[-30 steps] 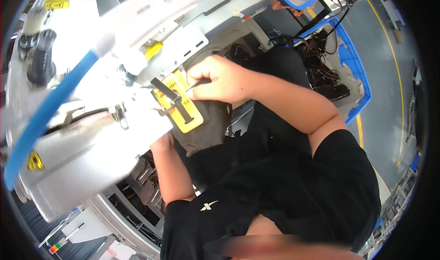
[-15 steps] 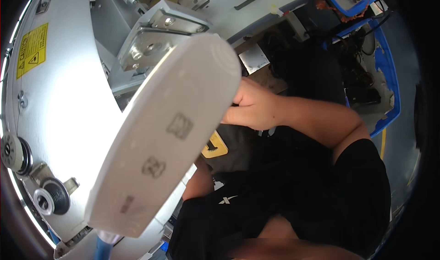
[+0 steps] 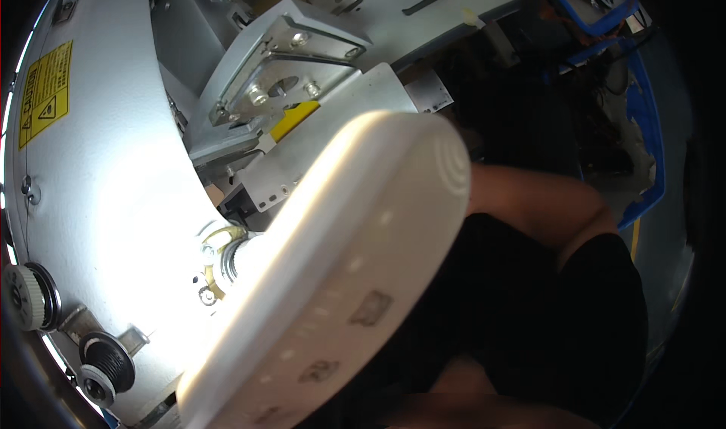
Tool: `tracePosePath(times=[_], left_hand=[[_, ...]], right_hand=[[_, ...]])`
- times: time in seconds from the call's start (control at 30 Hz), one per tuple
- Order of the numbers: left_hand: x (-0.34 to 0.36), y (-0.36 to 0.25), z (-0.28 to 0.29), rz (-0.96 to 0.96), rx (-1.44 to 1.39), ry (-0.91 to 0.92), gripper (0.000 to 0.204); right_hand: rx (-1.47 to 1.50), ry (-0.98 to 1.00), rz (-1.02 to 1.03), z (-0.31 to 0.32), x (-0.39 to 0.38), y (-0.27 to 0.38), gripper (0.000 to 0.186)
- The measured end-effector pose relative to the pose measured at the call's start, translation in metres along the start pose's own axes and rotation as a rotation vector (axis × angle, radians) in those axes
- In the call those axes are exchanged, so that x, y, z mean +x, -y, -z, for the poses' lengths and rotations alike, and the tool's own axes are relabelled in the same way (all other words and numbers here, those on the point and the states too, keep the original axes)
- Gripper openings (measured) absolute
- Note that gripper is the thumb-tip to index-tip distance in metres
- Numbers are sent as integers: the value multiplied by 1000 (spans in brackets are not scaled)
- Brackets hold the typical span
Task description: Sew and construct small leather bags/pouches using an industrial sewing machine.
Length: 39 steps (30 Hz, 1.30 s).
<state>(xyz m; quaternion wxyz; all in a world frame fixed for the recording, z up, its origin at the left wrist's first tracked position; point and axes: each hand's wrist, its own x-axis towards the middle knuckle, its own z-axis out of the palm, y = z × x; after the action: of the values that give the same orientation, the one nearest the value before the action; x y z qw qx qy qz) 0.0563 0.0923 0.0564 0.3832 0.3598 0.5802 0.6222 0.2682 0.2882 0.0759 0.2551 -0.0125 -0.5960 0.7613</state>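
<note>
A long white oval part (image 3: 340, 278) of the machine fills the middle of the view, very close to the camera. My right forearm (image 3: 529, 195) reaches in from the right and disappears behind it, so my right hand is hidden. My left hand and arm are hidden too. My black sleeve (image 3: 597, 315) and shirt fill the lower right. Behind the oval part, a grey metal plate with screws (image 3: 280, 66) and a yellow tab (image 3: 295, 119) show.
The white machine body (image 3: 113, 164) curves down the left, with a yellow warning label (image 3: 45, 92) and two ribbed knobs (image 3: 23, 297) (image 3: 102, 361). A blue bin (image 3: 643, 126) holding cables stands at the right. Grey machine panels (image 3: 423, 6) run along the top.
The view has swung in closer to the machine. The white oval part now covers my right hand and the dark piece with the yellow label that were in sight earlier.
</note>
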Motion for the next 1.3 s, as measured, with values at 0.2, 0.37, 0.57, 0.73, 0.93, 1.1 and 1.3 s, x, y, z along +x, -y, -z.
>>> tracePosePath(times=[0.2,0.37,0.57,0.73,0.93,1.1,1.3], left_hand=[[-2,0,-6,8,-30,55,17],[-2,-3,-2,14,-70,97,18],[-6,-12,1,-28,-37,126,17],[0,-10,2,-95,-38,204,16],[1,-13,5,-84,-16,285,19],[-3,-20,-1,-48,7,292,22],[-11,-4,3,-168,-72,228,20]], right_hand=[[5,-16,-9,2,1,1,20],[35,-10,-69,3,3,2,22],[45,-4,-76,2,0,4,25],[-48,13,-76,1,2,-6,24],[38,-25,20,4,2,2,15],[-72,43,-21,3,2,4,12],[-5,93,-137,1,2,4,13]])
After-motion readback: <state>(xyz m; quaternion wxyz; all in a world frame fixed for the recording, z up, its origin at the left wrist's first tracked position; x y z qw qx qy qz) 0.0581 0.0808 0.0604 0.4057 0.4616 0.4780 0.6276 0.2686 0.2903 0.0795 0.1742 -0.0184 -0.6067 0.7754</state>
